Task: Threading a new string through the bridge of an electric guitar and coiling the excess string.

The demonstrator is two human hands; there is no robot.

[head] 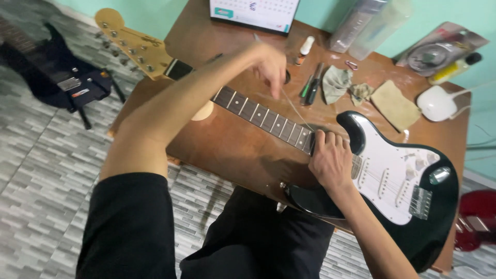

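A brown wooden counter (243,150) stands on a grey tiled floor (46,170) against a pale green wall (155,13). Across the counter lies a black electric guitar (413,206) with a white front plate, its dark neck (263,116) running up and left to a pale headstock (132,46) that overhangs the counter edge. Behind the neck lie 2 screwdrivers (311,85), a small bottle (305,49), 2 crumpled cloths (343,85), a tan pad (395,106), a white mouse (436,103) and a calendar (256,13). A second dark guitar (57,77) rests on the floor at left, and a red one (478,219) shows at the right edge.

The left hand (271,64) is raised above the neck, forearm crossing the view, its fingers pinched on a thin guitar string (294,108) that slants down toward the body. The right hand (330,157) lies where neck meets body, fingers curled over the neck's end and pressing on it.
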